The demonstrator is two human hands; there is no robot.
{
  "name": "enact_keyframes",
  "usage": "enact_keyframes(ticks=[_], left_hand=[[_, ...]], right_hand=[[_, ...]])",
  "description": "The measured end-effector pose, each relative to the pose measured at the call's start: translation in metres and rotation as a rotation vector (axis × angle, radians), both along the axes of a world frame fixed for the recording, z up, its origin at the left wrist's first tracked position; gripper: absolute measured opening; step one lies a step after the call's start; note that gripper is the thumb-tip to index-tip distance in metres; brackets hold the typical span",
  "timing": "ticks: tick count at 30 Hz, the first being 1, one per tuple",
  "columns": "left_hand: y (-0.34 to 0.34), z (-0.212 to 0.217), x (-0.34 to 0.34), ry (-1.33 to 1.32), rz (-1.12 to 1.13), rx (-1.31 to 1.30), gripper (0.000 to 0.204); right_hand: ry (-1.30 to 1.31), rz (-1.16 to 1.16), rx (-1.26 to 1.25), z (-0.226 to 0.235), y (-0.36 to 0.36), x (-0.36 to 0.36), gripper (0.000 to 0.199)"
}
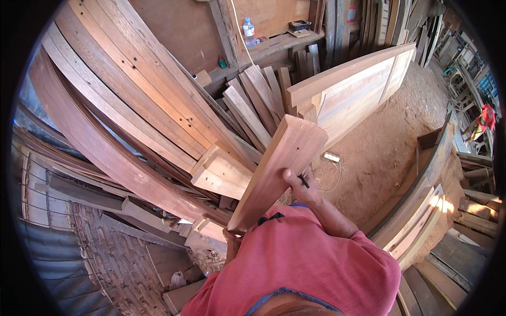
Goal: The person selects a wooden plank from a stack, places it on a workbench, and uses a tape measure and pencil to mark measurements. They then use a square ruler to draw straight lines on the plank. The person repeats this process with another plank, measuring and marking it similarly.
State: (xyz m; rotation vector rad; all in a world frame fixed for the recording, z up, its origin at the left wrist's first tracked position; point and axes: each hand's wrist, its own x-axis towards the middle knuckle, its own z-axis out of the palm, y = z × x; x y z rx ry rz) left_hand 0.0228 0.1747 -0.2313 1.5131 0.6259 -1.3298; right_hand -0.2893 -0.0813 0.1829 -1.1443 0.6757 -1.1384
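Before the red shirt [316, 250], holding up a tilted board [287, 155].
At its near end, touched by the left hand [232, 245], too hidden to tell how tightly; at its right edge, clasped by the right hand [308, 194], thumb on top, black stick [304, 181] alongside. Probably stiff, fairly heavy, little slip: best gripped by both long edges. Farther off, pale panel [361, 95].

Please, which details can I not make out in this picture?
In the head view:
Left hand: partly hidden by the shirt and the held board.
Black object at the right hand: too small to identify.
Red shape at far right: too small to tell what it is.
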Motion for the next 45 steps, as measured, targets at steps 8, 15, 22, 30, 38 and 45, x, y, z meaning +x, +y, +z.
enact_keyframes(ticks=[8, 15, 22, 30, 38, 45], left_hand=[[0.005, 0.01, 0.007, -0.063, 0.401, -0.141, 0.069], [-0.039, 0.101, 0.024, -0.168, 0.563, -0.778, 0.07], [-0.087, 0.225, 0.032, -0.25, 0.526, -0.802, 0.065], [-0.106, 0.248, 0.037, -0.169, 0.294, -1.287, 0.07], [-0.121, 0.241, 0.045, -0.099, 0.274, -1.237, 0.061], [-0.116, 0.235, 0.065, -0.181, 0.192, -1.09, 0.066]], right_hand=[[-0.2, -0.24, 0.301, -0.032, -0.015, -0.015, 0.061], [-0.371, -0.385, 0.538, -0.056, -0.05, -0.045, 0.08], [-0.517, -0.392, 0.567, -0.055, -0.056, -0.065, 0.084], [-0.605, -0.592, 0.523, -0.035, -0.057, -0.067, 0.083], [-0.539, -0.648, 0.59, -0.087, -0.069, -0.084, 0.062], [-0.469, -0.739, 0.821, -0.174, -0.047, -0.085, 0.051]])
